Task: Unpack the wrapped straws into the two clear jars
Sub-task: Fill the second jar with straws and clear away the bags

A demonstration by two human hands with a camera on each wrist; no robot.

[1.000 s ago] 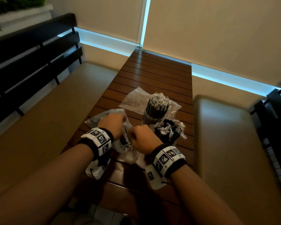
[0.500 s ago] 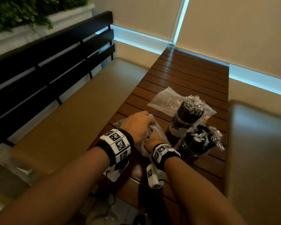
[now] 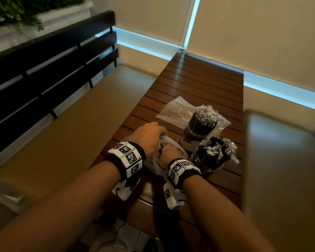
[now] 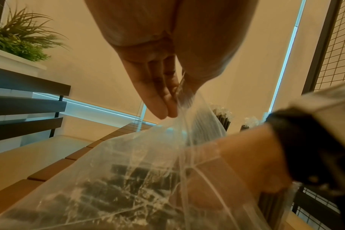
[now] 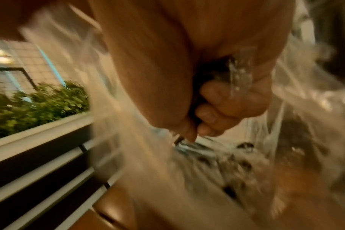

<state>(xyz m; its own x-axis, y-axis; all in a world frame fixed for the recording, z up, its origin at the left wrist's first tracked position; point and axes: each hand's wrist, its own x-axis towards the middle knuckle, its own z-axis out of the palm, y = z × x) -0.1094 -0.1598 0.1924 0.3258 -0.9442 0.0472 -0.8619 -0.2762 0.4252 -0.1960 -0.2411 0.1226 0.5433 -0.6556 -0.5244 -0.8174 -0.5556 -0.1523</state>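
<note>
Two clear jars stand on the slatted wooden table [image 3: 198, 84]; the far jar [image 3: 196, 137] and the near jar [image 3: 210, 160] both hold upright black wrapped straws. Left of them lies a clear plastic bag [image 3: 153, 160] [image 4: 140, 179] with dark straws inside. My left hand [image 3: 149, 137] [image 4: 163, 93] pinches the bag's upper edge between fingers and thumb. My right hand [image 3: 169, 155] is inside the bag's mouth, fingers [image 5: 226, 105] curled round a bundle of wrapped straws; the right wrist view is blurred.
An empty clear bag [image 3: 176, 110] lies flat behind the far jar. Tan bench cushions [image 3: 71, 135] flank the table on both sides, with a dark slatted backrest [image 3: 49, 66] at left and a planter [image 3: 22, 13] above it.
The head view has swung left. My right hand has gone deeper into the bag beside my left hand, which holds the bag's edge up.
</note>
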